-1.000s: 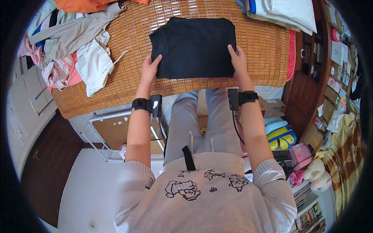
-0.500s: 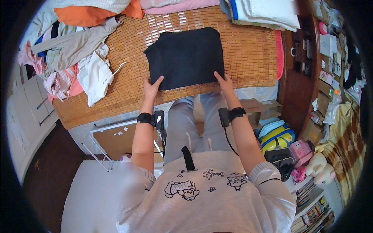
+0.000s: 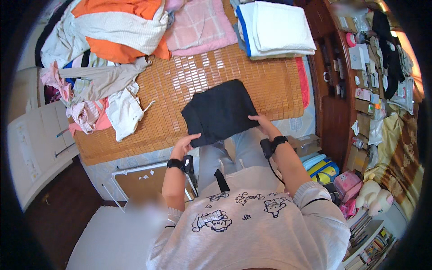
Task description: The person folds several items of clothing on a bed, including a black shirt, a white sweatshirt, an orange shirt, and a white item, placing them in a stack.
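A folded black garment [image 3: 220, 110] lies partly on the slatted bamboo mat [image 3: 171, 112], and its near edge reaches past the mat's edge over my lap. My left hand [image 3: 184, 145] pinches the near left corner, thumb on top. The near right corner is in the grip of my right hand [image 3: 264, 124], with its fingers underneath and out of sight. Each wrist wears a black strap with a small box.
Loose clothes, including white shorts [image 3: 125, 111] and beige trousers [image 3: 101, 83], lie to the left. Behind are an orange and white heap [image 3: 121, 29], a pink folded blanket [image 3: 202, 27] and a white folded stack [image 3: 279, 29]. A dark wooden cabinet [image 3: 330, 121] stands at the right.
The black garment has been drawn toward me, its near edge now past the mat's edge and its left corner lower. Both hands still hold it. The view has tilted up.
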Demonstrator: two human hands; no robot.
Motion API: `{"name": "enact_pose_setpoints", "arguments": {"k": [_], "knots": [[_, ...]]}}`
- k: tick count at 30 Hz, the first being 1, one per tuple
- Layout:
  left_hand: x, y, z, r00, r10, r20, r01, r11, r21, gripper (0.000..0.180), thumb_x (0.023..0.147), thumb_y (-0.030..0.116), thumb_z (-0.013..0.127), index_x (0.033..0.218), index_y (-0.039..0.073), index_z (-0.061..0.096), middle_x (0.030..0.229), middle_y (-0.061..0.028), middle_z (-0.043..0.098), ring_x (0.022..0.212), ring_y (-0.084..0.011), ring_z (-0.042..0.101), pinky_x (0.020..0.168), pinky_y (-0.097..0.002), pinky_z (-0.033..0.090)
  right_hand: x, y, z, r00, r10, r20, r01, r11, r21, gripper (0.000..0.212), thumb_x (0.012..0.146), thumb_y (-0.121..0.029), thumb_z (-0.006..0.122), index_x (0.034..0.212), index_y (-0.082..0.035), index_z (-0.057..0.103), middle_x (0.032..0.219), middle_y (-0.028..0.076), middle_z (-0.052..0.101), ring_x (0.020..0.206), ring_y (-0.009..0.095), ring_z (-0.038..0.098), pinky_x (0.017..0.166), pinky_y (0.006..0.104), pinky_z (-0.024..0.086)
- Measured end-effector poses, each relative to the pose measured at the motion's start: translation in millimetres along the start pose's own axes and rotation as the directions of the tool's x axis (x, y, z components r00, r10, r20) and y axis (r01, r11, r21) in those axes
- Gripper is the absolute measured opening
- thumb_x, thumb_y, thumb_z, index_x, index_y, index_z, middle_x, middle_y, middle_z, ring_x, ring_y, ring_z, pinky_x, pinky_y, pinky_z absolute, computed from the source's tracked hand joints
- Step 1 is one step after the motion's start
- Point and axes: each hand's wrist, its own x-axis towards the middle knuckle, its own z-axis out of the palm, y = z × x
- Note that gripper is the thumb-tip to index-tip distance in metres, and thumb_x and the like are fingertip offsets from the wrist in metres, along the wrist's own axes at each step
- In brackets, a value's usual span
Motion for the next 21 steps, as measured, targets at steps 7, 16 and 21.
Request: {"name": "enact_pose_setpoints", "arguments": {"k": [7,16,21], "knots": [[-119,74,77,0.979,0.204,0.012,-0.202,0.974,-0.104,0.026,0.067,0.017,0.065,0.089,0.005,0.057,0.08,-0.0004,0.06,0.072,-0.0137,0.059,0.066,-0.0274,0.049,-42,-91,-18,0.961,0.004,0.277,-0.017,0.999,0.046,0.038,0.073,-0.016,0.06,0.106,0.002,0.053,0.102,0.009,0.058,0.093,0.019,0.054,0.082,0.0304,0.041],[-220,189,148,0.797,0.603,-0.019,-0.602,0.792,-0.102,0.037,0.068,0.013,0.062,0.101,-0.001,0.054,0.093,-0.0072,0.06,0.08,-0.018,0.058,0.072,-0.0284,0.047,-103,-267,-29,0.771,-0.49,0.408,0.514,0.856,0.056,0.049,0.073,-0.011,0.061,0.117,0.004,0.045,0.109,0.009,0.053,0.098,0.018,0.05,0.087,0.0278,0.036],[-245,276,234,0.56,0.828,0.034,-0.824,0.561,-0.075,0.036,0.071,0.006,0.059,0.105,-0.002,0.051,0.094,-0.0065,0.058,0.084,-0.0171,0.056,0.075,-0.0279,0.046,-131,-360,-77,0.658,-0.696,0.288,0.69,0.711,0.139,0.053,0.073,-0.01,0.06,0.121,0.003,0.04,0.111,0.011,0.051,0.099,0.018,0.05,0.088,0.0292,0.037]]}}
